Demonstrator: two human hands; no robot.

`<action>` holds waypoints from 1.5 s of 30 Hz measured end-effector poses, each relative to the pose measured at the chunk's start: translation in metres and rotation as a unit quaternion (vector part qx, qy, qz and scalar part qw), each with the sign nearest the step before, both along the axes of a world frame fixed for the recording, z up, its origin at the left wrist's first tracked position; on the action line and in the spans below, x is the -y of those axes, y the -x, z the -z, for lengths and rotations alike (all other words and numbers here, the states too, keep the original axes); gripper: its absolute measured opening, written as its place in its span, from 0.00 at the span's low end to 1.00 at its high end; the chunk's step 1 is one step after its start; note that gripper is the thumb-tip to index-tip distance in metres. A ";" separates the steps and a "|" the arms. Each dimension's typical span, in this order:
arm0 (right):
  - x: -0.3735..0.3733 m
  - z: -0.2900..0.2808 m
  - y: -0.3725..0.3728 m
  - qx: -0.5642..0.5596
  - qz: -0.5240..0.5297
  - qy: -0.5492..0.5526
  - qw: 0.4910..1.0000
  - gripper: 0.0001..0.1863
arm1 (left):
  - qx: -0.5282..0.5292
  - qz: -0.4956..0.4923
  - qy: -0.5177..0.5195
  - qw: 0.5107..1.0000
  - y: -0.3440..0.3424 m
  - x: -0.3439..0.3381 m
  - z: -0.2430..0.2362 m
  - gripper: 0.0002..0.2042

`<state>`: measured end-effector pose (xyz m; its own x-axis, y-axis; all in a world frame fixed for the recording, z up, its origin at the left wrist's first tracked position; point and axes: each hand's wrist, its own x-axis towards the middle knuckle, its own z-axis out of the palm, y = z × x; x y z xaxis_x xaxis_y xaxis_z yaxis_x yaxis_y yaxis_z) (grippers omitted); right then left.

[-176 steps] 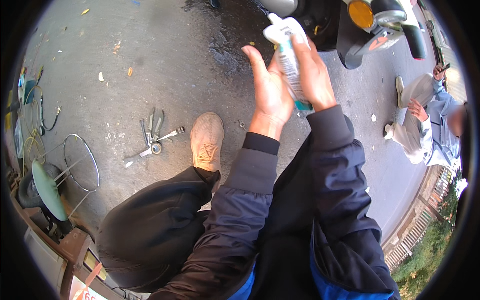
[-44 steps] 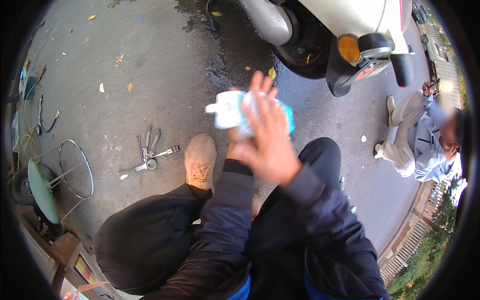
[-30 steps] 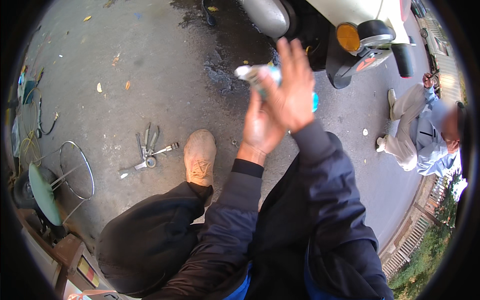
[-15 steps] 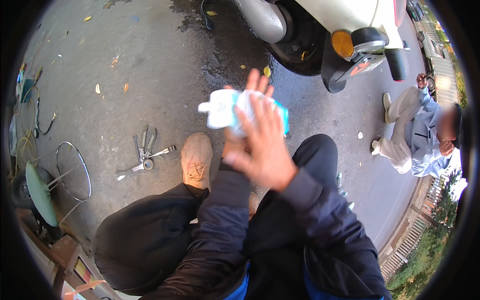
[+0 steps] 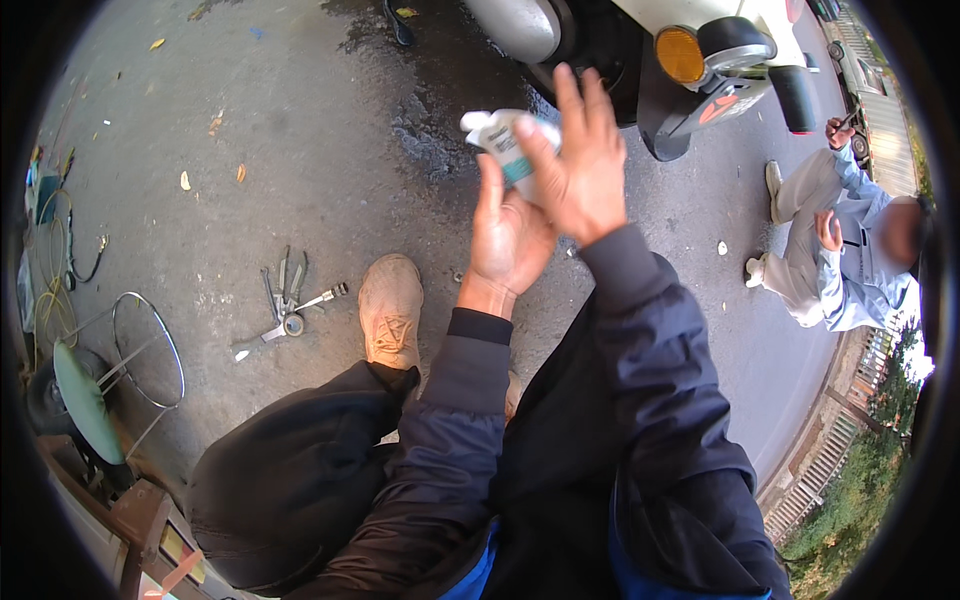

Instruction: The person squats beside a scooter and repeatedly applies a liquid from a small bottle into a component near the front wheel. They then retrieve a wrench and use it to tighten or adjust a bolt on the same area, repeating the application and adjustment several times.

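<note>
White and teal pouch (image 5: 507, 150)

white packet (image 5: 510, 150): lower part hidden behind right hand (image 5: 585, 180) | scooter (image 5: 670, 115): cut off by top edge

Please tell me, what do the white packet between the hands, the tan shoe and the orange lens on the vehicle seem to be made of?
Packet: probably soft plastic, smooth; its uneven outline suggests this, though blur leaves it open.
Shoe: perhaps suede or fabric, matte; its surface shows no shine.
Lens: likely hard translucent plastic, glass possible; its orange looks bright.
</note>
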<state>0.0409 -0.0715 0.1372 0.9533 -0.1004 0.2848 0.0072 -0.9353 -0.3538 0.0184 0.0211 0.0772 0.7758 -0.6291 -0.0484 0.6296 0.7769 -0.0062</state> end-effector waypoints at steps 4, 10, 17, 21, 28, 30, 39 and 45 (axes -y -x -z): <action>-0.046 0.041 0.040 -0.071 -0.009 0.060 0.996 0.49 | -0.095 -0.138 -0.095 0.981 0.001 -0.005 0.000 0.42; 0.003 0.001 -0.004 -0.011 0.037 -0.023 0.999 0.45 | 0.006 -0.043 -0.066 0.997 -0.001 0.001 -0.007 0.48; -0.010 0.009 0.024 -0.115 -0.068 -0.025 0.991 0.49 | 0.039 -0.083 -0.162 0.983 -0.002 -0.008 0.003 0.49; 0.031 -0.001 -0.023 -0.086 -0.038 -0.133 0.987 0.42 | -0.052 -0.046 -0.061 0.996 -0.002 0.004 0.000 0.40; 0.036 0.001 0.042 -0.144 -0.070 -0.250 0.955 0.46 | -0.151 -0.132 -0.225 0.953 -0.022 -0.005 0.005 0.29; 0.029 0.010 0.048 -0.180 -0.001 -0.304 0.935 0.39 | -0.162 -0.118 -0.218 0.955 -0.022 -0.004 0.006 0.28; 0.029 0.004 0.062 -0.271 0.150 -0.543 0.780 0.26 | -0.108 -0.112 -0.060 0.986 -0.023 -0.003 0.006 0.26; 0.020 0.000 0.074 -0.186 0.067 -0.496 0.845 0.30 | -0.150 -0.202 -0.291 0.923 -0.026 -0.003 0.005 0.15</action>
<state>-0.0327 -0.0913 0.1374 0.9193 -0.2291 -0.3199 -0.3597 -0.1598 -0.9193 0.0447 0.0237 0.0722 0.8381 -0.0901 -0.5380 0.3250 0.8746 0.3599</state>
